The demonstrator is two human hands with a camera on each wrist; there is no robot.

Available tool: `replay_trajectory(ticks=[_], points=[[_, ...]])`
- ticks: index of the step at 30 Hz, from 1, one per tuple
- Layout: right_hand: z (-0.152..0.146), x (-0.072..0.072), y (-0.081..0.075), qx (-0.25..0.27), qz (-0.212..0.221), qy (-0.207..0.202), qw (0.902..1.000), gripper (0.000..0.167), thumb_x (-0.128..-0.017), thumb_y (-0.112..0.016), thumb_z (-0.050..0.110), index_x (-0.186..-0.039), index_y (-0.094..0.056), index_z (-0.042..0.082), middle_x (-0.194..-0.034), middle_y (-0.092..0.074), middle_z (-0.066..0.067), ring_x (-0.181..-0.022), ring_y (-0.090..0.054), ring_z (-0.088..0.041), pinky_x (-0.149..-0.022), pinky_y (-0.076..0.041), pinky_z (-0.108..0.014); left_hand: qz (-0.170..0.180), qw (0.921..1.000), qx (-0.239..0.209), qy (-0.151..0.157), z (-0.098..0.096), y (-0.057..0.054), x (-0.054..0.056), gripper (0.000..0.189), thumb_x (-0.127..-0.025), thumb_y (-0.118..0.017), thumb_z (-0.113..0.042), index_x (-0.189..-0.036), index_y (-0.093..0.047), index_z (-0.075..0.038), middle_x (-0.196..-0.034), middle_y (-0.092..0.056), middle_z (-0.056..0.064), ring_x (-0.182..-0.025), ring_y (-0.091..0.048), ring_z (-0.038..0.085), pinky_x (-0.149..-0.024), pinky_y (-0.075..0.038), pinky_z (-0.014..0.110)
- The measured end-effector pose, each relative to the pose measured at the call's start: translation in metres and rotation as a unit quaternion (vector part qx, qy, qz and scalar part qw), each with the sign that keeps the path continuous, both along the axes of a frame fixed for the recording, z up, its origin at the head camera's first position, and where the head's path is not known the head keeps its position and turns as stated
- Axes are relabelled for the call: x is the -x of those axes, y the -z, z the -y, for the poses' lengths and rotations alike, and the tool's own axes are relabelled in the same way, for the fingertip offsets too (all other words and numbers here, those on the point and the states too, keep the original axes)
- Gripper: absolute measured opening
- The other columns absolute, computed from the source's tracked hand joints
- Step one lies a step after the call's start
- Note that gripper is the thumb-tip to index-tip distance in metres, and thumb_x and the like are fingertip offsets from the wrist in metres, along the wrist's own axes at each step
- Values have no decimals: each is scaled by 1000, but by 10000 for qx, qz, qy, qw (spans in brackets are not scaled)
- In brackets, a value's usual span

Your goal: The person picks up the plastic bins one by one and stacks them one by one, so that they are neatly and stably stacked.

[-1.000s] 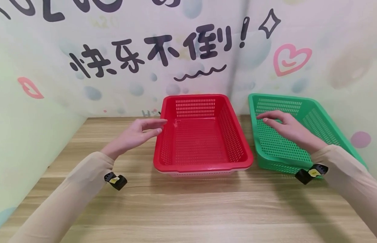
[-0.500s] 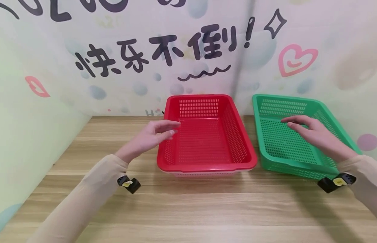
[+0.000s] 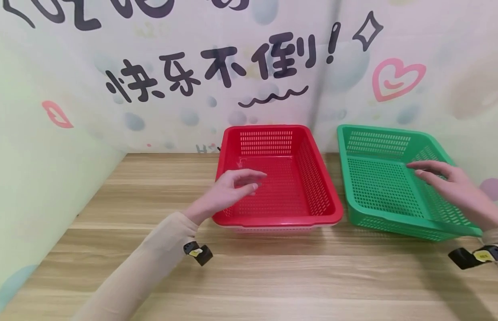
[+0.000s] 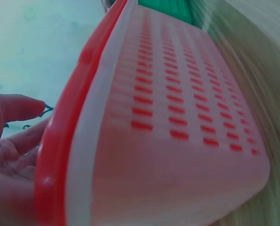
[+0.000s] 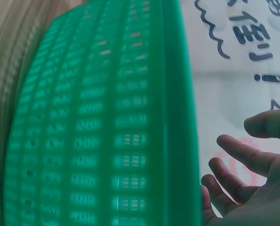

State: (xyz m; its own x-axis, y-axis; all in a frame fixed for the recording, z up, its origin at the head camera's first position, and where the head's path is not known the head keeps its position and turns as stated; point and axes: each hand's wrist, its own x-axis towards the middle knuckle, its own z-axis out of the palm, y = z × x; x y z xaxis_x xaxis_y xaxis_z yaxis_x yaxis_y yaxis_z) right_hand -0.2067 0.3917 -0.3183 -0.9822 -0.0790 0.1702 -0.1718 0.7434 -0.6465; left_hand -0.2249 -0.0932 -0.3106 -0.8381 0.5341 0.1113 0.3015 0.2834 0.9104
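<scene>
Hovering above the red basket (image 3: 278,220), my left hand (image 3: 232,188) points rightward, fingers loosely extended, thumb apart. My right hand (image 3: 453,182) mirrors it above the green basket (image 3: 381,187), fingers relaxed and spread. Both baskets are slotted plastic, oblong and round-cornered; the red nests in a whitish one (image 4: 177,169). Under them, the table (image 3: 273,285) shows streaky wood grain.

Dark lettering (image 3: 225,73) marks the pale wall (image 3: 281,114) — a wood-grain tabletop (image 3: 273,276) lies below.

"快乐不倒!" (image 3: 226,71) on backdrop (image 3: 281,113)
</scene>
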Motion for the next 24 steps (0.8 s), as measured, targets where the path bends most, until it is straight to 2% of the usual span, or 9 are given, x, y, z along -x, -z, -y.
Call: replay_trajectory(ticks=[4,8,10,12,15,18,20,22,24], points=[[-15,-6,3,73,-143,86,9998,40,-104,-43,32,-143,-46,23,-127,-39,22,-111,-35,7,-93,-30,-36,-85,9999,7,53,-11,3,0,38,-94,-60,-7,-132,-57,-6,-127,-59,9,-107,-62,21,-85,-53,31],[-34,-5,14,49,-213,209,9995,39,-104,-44,31,-143,-45,27,-119,-37,31,-105,-34,12,-93,-29,-27,-47,10000,-29,58,-23,4,0,40,-93,-62,-9,-133,-58,-10,-128,-59,6,-108,-62,19,-85,-53,30],[-40,-4,18,17,-208,307,9993,43,-104,-42,29,-146,-42,19,-126,-39,25,-114,-37,5,-104,-28,-44,-100,9999,27,63,-30,6,1,40,-93,-63,-10,-133,-58,-12,-128,-59,5,-109,-61,18,-85,-53,30],[-45,-4,20,-44,-176,492,9986,47,-105,-39,30,-149,-37,14,-141,-40,8,-130,-35,-13,-104,-25,-59,-198,9997,146,93,-39,7,2,40,-93,-62,-10,-133,-58,-12,-128,-59,4,-111,-60,17,-87,-52,29],[-53,-5,22,32,-232,720,9971,45,-105,-38,27,-149,-37,18,-150,-33,-2,-135,-31,-17,-101,-18,-70,-500,9977,417,191,-54,10,3,39,-93,-61,-9,-132,-58,-10,-128,-60,5,-114,-58,15,-90,-49,27],[-68,-3,29,70,-486,881,9949,35,-105,-39,24,-135,-44,41,-131,-41,21,-115,-37,5,-106,-28,-47,-670,9957,565,312,-68,10,3,39,-93,-61,-9,-133,-58,-9,-128,-60,4,-113,-58,13,-91,-47,24],[-75,-1,33,41,-682,920,9934,34,-104,-41,20,-123,-44,48,-112,-36,35,-98,-34,15,-95,-32,-28,-740,9950,558,385,-76,11,2,40,-93,-61,-8,-132,-58,-9,-127,-60,3,-112,-58,12,-91,-47,22],[-81,0,36,-36,-822,969,9919,36,-103,-43,16,-114,-41,51,-103,-33,37,-91,-30,18,-80,-31,-15,-742,9950,514,438,-84,10,1,39,-93,-62,-8,-132,-59,-9,-126,-61,2,-111,-58,10,-90,-47,21],[-83,-1,37,-125,-878,1060,9904,35,-102,-44,15,-120,-44,46,-107,-41,29,-105,-39,10,-78,-31,-10,-708,9954,435,484,-92,10,0,39,-92,-62,-8,-131,-59,-10,-126,-61,2,-109,-58,8,-89,-47,20]])
